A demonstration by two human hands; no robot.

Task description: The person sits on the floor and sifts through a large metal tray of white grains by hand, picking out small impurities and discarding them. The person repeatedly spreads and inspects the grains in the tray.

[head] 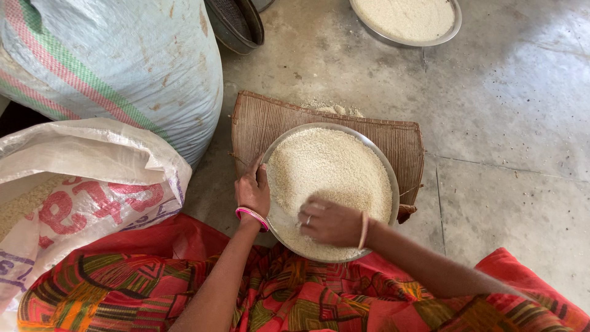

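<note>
Plate [381, 165] round, flat on mat [258, 123]; hands touching.

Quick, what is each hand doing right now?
Left hand: closed on the rim of the metal plate, gripping it.
Right hand: palm down in the white grain, fingers loosely curled; whether it holds any cannot be told.

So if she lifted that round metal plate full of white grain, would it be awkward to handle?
Probably. The round metal plate is shallow and heaped with loose white grain, so tilting it would likely spill some. It looks heavy for its thin rim, and the left hand grips only one edge; two hands seem wiser. The smooth metal may be slippery.
</note>
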